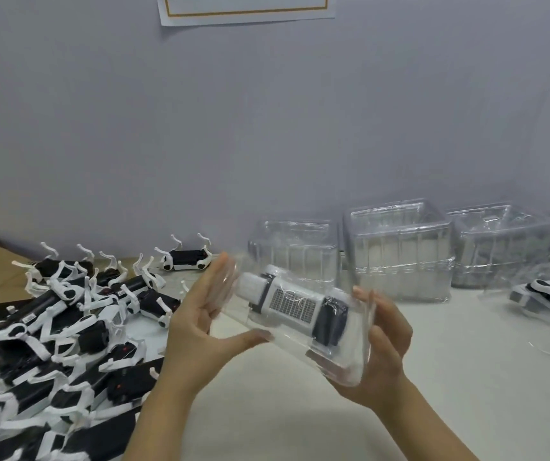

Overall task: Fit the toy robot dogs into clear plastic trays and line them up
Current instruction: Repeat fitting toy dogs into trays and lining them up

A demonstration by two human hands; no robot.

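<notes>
A pile of toy robot dogs (54, 327) covers the table (300, 420) at near left; clear tray stacks (400, 251) stand far right. At centre, above the table, a clear tray (350, 367) holding one robot dog (293, 306) is gripped at its ends by the left hand (200, 327) and right hand (383, 354).

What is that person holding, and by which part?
A clear plastic tray with a toy robot dog inside, left hand gripping one end, right hand the other.

Grey-blue wall (267, 111), framed paper (247, 8), pale tabletop (300, 410).
</notes>
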